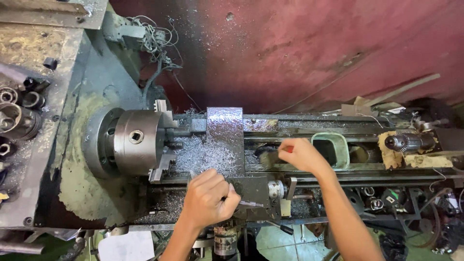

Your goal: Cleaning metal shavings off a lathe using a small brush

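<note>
I look down on a metal lathe with a grey three-jaw chuck (137, 141) at the left. My left hand (209, 197) is closed around a handle on the front of the carriage (253, 187). My right hand (300, 154) holds a red-handled brush (267, 157), whose bristles touch the lathe bed to the right of the cross slide (225, 130). A heap of silver metal shavings (200, 154) lies between the chuck and the cross slide.
A green rectangular container (344, 147) sits on the bed just right of my right hand. The tailstock drill chuck (406, 142) is at the far right. Sockets and rings (19, 108) lie on the headstock at left. A red wall stands behind.
</note>
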